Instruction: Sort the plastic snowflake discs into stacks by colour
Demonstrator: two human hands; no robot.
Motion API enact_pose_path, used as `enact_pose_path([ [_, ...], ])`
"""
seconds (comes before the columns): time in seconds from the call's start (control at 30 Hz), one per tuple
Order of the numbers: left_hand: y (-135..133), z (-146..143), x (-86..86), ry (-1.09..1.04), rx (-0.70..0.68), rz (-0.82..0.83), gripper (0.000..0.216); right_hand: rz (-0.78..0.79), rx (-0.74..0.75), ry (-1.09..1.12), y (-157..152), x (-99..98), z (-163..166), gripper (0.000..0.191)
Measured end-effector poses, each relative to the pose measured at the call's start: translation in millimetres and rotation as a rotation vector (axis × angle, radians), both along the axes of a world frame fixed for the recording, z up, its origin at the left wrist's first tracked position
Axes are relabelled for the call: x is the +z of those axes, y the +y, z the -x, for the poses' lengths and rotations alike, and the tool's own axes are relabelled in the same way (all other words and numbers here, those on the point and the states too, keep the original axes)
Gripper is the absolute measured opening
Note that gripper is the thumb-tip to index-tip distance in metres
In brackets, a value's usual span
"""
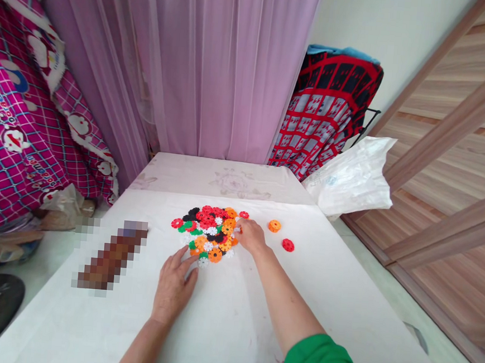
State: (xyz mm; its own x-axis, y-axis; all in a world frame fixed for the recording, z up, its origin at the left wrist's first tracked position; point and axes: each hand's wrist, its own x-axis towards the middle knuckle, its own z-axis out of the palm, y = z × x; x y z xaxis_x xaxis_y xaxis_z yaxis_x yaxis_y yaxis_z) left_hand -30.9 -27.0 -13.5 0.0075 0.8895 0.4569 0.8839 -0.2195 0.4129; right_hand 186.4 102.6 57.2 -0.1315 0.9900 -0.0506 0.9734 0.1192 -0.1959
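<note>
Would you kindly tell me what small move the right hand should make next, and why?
Probably, the right hand should lift one piece from the mixed pile of discs: its fingers are at the pile's right edge, and an orange disc and a red disc lie apart further right.

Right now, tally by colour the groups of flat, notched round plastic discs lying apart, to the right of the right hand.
Orange disc group: 1
Red disc group: 1
Total: 2 groups; layers in each unclear.
</note>
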Motion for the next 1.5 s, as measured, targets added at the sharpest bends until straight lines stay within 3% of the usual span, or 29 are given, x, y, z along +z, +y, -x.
enact_pose_path([
  [0.13,0,0,-0.9,0.001,-0.006,-0.003,0.029,-0.009,-0.020,0.041,-3,7.9,-8,0.026],
  [0.27,0,1,-2.4,-0.006,-0.005,-0.008,0.029,-0.081,-0.086,0.153,-18,16.3,-37,0.021],
  [0.4,0,2,-3.0,0.006,-0.015,-0.004,0.029,-0.142,-0.145,0.252,-44,14.4,-72,0.021],
  [0.57,1,2,-1.6,0.008,-0.018,-0.008,0.030,-0.145,-0.187,0.203,-73,8.5,-97,0.020],
  [1.13,0,2,1.2,-0.013,-0.008,0.002,0.030,-0.113,-0.153,0.094,-82,0.6,-94,0.020],
  [1.33,0,2,0.6,-0.010,-0.012,0.011,0.030,-0.159,-0.137,0.142,-73,13.4,-91,0.022],
  [1.5,0,3,-1.4,-0.019,-0.017,-0.004,0.030,-0.118,-0.051,0.082,-52,25.5,-64,0.019],
])
